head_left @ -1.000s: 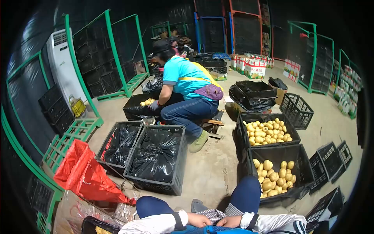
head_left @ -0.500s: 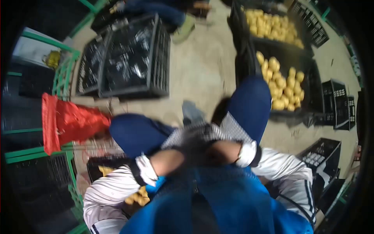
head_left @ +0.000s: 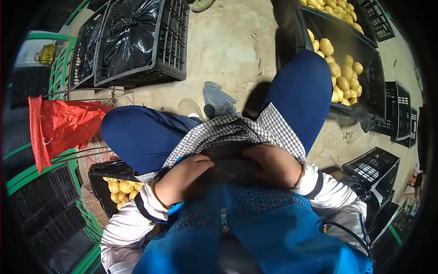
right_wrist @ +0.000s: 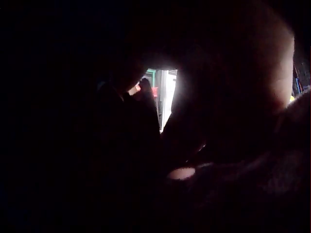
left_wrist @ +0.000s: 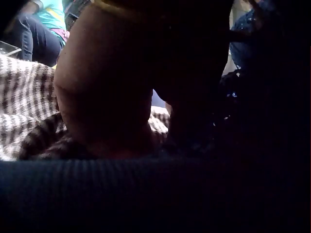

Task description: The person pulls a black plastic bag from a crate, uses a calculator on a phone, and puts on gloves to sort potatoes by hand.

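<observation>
My left hand (head_left: 185, 178) lies at the waist, its thumb along the dark cloth (head_left: 228, 171) at my lap. Across from it, my right hand (head_left: 276, 164) is at the other side of the same cloth. The fingers of both hands go out of sight there, so I cannot tell whether they grip it. A black-and-white checked cloth (head_left: 285, 130) spreads over my thighs, just beyond the hands. Below them is the blue garment (head_left: 269, 223) with a zip pull (head_left: 224, 219). In the left wrist view, the left hand (left_wrist: 104, 92) shows dark against the checked cloth. The right wrist view is mostly black.
Potatoes fill a black-lined crate (head_left: 365, 50) at the right, with another behind it. Black crates with tied bags (head_left: 132, 41) stand front left, beside a red sack (head_left: 68, 125). Potatoes (head_left: 121, 189) lie in a box by my left thigh. A grey glove-shaped item (head_left: 218, 98) lies on the floor.
The head view has tilted down from the room and the crouching person to my lap. Both hands stay at the waist and now stand further apart.
</observation>
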Tool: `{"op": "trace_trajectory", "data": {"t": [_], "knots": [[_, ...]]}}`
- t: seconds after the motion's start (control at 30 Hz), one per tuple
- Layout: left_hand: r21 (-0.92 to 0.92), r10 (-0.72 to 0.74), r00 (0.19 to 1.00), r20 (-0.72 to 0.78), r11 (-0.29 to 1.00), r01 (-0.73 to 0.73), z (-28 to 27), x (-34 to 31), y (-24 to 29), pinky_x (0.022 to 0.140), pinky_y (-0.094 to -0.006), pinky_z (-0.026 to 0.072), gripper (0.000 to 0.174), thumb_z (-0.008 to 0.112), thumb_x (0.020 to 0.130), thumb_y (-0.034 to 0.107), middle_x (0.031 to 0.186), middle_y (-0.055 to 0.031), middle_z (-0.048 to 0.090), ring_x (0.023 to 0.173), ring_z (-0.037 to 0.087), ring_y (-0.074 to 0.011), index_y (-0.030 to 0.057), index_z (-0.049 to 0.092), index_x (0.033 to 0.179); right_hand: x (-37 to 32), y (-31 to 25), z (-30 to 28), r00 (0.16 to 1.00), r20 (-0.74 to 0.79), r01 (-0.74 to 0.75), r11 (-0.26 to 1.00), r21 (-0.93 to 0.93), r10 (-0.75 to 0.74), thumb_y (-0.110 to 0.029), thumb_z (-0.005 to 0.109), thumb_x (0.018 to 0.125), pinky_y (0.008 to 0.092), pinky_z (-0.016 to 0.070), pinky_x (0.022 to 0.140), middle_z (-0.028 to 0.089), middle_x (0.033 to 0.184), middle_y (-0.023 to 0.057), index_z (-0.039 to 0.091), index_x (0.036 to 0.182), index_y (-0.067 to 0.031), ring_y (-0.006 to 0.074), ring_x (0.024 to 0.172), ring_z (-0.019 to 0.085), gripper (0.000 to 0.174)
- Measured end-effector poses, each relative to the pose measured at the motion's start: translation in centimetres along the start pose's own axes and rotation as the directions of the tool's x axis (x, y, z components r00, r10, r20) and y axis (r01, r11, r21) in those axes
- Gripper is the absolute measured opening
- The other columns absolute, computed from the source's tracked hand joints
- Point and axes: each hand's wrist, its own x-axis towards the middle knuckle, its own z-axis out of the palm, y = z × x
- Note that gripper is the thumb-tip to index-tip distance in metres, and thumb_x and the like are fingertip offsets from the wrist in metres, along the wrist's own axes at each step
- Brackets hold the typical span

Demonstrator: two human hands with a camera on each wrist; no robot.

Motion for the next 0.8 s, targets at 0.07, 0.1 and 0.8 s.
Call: {"op": "trace_trajectory", "data": {"t": [0.07,0.1,0.8], "knots": [[-0.27,-0.112,0.993,0.046,0.955,0.12,0.0,0.7,-0.5,0.079,-0.0373,0.0467,0.046,0.062,0.07,0.006,0.107,-0.0196,0.054,0.09,0.057,-0.0338,0.0005,0.052,0.115,0.2,-0.7,-0.5,0.989,0.067,-0.138,0.99,0.039,0.136,-0.006,0.056,0.078,0.0386,0.0484,0.075,0.062,0.088,0.021,0.06,0.104,-0.0017,0.0329,0.083,0.061,0.027],[-0.271,-0.104,0.994,0.043,0.956,0.111,0.1,1.3,-0.6,0.079,-0.0373,0.0467,0.046,0.062,0.07,0.006,0.107,-0.0196,0.054,0.09,0.057,-0.0338,0.0005,0.052,0.115,0.2,-0.5,-0.6,0.988,0.063,-0.141,0.989,0.031,0.139,-0.006,0.056,0.078,0.0386,0.0484,0.075,0.062,0.088,0.021,0.06,0.104,-0.0017,0.0329,0.083,0.061,0.027],[0.084,-0.173,0.981,-0.088,0.98,0.18,3.3,5.4,0.3,0.062,-0.0408,0.0484,0.016,0.064,0.069,0.018,0.066,-0.0163,0.06,0.069,0.062,-0.0331,0.0022,0.063,0.07,-0.6,-3.3,1.4,0.979,-0.2,0.025,0.995,-0.101,-0.045,-0.008,0.06,0.076,0.0383,0.0484,0.063,0.059,0.078,0.0134,0.057,0.093,-0.0057,0.0309,0.071,0.06,0.016]]}}
